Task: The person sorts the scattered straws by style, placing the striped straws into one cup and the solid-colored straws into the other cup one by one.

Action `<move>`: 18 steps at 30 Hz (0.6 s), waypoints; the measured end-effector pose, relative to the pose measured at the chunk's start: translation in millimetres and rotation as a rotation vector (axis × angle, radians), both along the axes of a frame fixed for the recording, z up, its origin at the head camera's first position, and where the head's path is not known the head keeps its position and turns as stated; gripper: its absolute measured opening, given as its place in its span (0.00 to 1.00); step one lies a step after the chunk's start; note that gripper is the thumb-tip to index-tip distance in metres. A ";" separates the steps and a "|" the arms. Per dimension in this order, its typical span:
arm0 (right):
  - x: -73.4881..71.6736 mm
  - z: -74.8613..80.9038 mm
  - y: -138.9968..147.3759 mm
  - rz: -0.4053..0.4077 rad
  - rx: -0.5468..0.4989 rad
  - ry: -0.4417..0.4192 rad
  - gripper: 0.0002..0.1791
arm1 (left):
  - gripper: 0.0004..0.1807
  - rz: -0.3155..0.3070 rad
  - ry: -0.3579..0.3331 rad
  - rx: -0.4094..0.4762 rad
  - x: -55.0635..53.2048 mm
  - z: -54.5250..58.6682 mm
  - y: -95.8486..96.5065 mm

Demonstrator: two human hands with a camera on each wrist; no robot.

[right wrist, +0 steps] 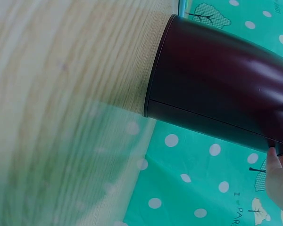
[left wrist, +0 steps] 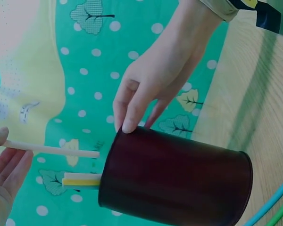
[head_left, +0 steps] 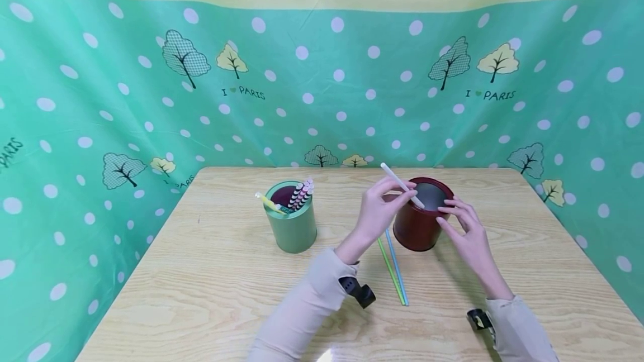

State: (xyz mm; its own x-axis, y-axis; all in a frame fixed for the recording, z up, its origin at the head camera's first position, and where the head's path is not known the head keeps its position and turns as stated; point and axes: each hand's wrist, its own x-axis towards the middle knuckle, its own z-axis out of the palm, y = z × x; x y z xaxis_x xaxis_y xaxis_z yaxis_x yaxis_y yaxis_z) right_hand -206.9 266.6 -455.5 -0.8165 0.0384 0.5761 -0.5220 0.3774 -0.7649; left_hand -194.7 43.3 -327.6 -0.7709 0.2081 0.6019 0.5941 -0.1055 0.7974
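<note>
In the head view my left hand [head_left: 380, 205] pinches a slim white straw-like stick [head_left: 394, 176], tilted with its lower end over the mouth of a dark red cylindrical container [head_left: 417, 230]. My right hand [head_left: 470, 233] holds that container's rim on the right side, thumb lower on the outer wall. The left wrist view has the white stick [left wrist: 56, 149] apart from the dark container [left wrist: 174, 176]. Beyond its rim, pale and yellow stick ends [left wrist: 80, 181] show. Dark container wall [right wrist: 226, 80] fills much of the right wrist view, with fingertips of the right hand [right wrist: 278, 181] against its rim.
A green cylindrical container [head_left: 294, 233] stands to the left, holding several striped sticks [head_left: 301, 194] and a yellow one [head_left: 269, 203]. A green stick [head_left: 391, 270] and a blue stick [head_left: 397, 270] lie on the wooden table [head_left: 201, 284]. Behind hangs a dotted curtain [head_left: 347, 94].
</note>
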 end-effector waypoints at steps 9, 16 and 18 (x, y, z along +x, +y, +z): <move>17.7 28.1 -16.9 -0.037 0.029 -0.028 0.13 | 0.06 0.024 0.099 -0.081 -1.2 -4.4 5.0; 14.1 22.4 -13.3 -0.035 0.019 -0.037 0.14 | 0.03 0.023 0.154 -0.136 -3.2 -6.6 8.0; 4.5 6.7 -4.5 -0.030 0.026 -0.016 0.15 | 0.02 0.034 0.185 -0.151 -5.1 -8.6 9.3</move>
